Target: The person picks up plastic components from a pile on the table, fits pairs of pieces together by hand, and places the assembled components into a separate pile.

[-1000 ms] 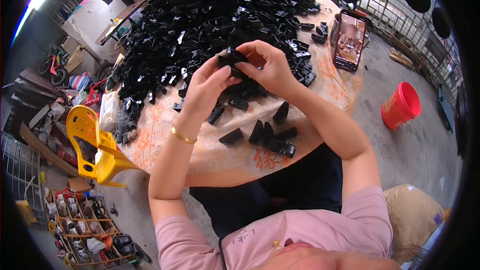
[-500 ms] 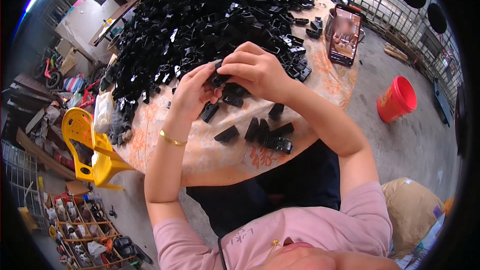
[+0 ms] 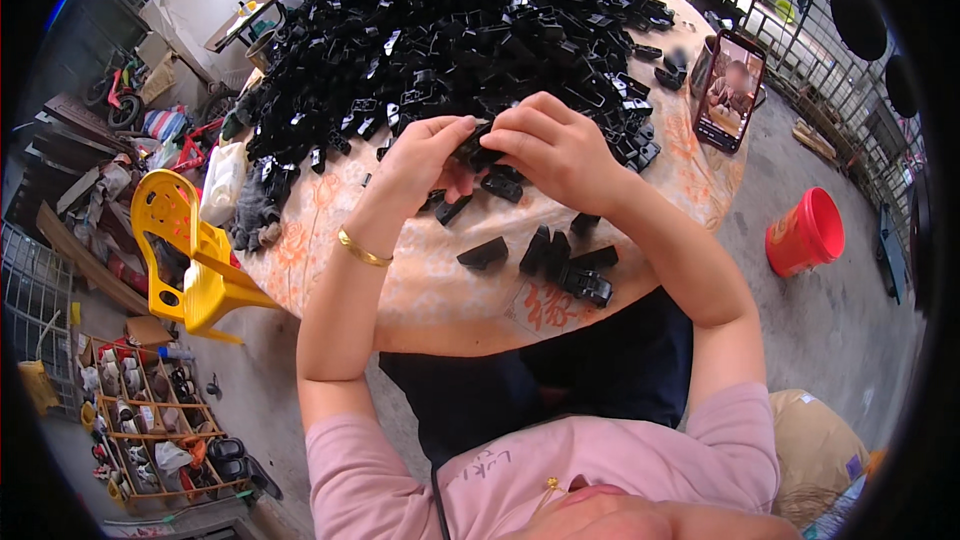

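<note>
Your left hand (image 3: 425, 155) and right hand (image 3: 555, 145) pinch one small black plastic part (image 3: 478, 150) between their fingertips, at the table's (image 3: 420, 290) centre. The big heap of black parts (image 3: 450, 30) lies at twelve o'clock, the phone (image 3: 730, 90) at two o'clock.

The small black part (image 3: 478, 148) between the 2 hands is mostly covered by the fingers (image 3: 520, 140), so its shape cannot be told. The far side of the black pile (image 3: 450, 30) is cut by the top edge. The phone (image 3: 728, 90) screen is blurred. The pile hides much of the worktop (image 3: 420, 280).
</note>
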Action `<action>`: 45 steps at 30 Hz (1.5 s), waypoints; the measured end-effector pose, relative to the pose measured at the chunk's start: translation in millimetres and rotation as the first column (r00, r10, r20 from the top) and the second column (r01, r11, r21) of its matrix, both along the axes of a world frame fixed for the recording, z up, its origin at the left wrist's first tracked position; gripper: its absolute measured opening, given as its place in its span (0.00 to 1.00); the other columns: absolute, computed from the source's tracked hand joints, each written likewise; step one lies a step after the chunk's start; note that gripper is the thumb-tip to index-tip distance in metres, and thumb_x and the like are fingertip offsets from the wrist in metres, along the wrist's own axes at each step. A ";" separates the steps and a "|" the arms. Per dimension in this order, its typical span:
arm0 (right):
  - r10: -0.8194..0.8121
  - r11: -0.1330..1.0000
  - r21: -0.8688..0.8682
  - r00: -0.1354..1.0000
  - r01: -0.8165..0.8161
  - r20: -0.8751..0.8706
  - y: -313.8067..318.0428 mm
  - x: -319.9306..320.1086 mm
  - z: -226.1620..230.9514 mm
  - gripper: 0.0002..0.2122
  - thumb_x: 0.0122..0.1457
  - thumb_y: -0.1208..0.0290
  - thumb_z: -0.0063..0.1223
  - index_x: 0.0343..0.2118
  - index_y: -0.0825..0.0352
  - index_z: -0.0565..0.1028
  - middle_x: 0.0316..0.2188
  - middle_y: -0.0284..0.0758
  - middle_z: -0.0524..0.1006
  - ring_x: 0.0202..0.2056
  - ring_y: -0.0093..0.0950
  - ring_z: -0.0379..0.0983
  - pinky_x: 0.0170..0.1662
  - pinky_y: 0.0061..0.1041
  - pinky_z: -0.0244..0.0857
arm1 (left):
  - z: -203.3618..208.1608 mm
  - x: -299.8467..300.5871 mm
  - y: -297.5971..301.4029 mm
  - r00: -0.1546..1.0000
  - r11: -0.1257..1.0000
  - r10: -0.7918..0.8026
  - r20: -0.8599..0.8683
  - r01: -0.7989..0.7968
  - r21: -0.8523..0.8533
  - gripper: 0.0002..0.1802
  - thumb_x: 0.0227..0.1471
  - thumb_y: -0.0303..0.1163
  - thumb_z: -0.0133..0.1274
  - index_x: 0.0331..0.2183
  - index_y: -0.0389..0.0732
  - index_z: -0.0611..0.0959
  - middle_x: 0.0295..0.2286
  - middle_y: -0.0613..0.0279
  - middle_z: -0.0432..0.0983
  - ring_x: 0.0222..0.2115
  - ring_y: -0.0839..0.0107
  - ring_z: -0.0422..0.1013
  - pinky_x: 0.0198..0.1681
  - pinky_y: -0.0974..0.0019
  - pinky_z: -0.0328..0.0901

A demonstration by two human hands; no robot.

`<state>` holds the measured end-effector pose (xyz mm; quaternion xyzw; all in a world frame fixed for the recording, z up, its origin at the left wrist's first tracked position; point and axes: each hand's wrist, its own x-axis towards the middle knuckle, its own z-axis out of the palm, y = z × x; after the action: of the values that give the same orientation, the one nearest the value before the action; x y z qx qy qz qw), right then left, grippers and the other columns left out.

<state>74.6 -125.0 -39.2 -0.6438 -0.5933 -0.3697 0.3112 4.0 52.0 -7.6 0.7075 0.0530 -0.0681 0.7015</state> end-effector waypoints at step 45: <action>-0.355 0.879 -0.426 0.891 0.215 -0.283 -25.8 31.1 -0.1 0.11 0.43 0.70 0.60 0.30 0.66 0.74 0.33 0.35 0.72 0.37 0.33 0.69 0.40 0.28 0.65 | -28.3 2.8 -4.6 0.782 0.377 -0.255 0.569 -0.462 0.803 0.16 0.36 0.30 0.61 0.31 0.37 0.78 0.29 0.57 0.71 0.34 0.59 0.66 0.40 0.63 0.61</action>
<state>105.6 -150.8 -39.2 -0.8291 -0.4853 -0.1674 0.2216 6.8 47.4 -35.8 0.9477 -0.1009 0.2535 0.1656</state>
